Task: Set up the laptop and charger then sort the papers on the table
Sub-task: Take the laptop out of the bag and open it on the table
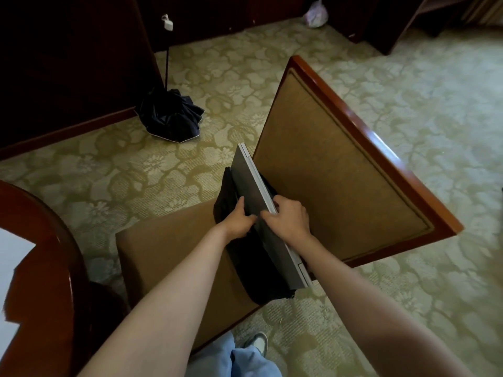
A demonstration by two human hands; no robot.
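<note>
A closed grey laptop [251, 183] stands on edge, half out of a black bag [258, 278] that rests on the seat of a brown upholstered chair [163, 257]. My left hand [241, 220] grips the laptop's near face and the bag's edge; which of the two it holds I cannot tell for sure. From the other side, my right hand [288, 217] clasps the laptop's top edge. White papers [13, 257] lie on the dark wooden table [54, 235] at the left. No charger is in sight.
The chair's backrest [340, 170] with its red-brown wooden frame rises right behind the bag. A folded dark umbrella [171, 115] lies on the patterned green carpet near a dark cabinet. A white plastic bag [315, 13] sits far back. My leg and shoe [258, 344] are below.
</note>
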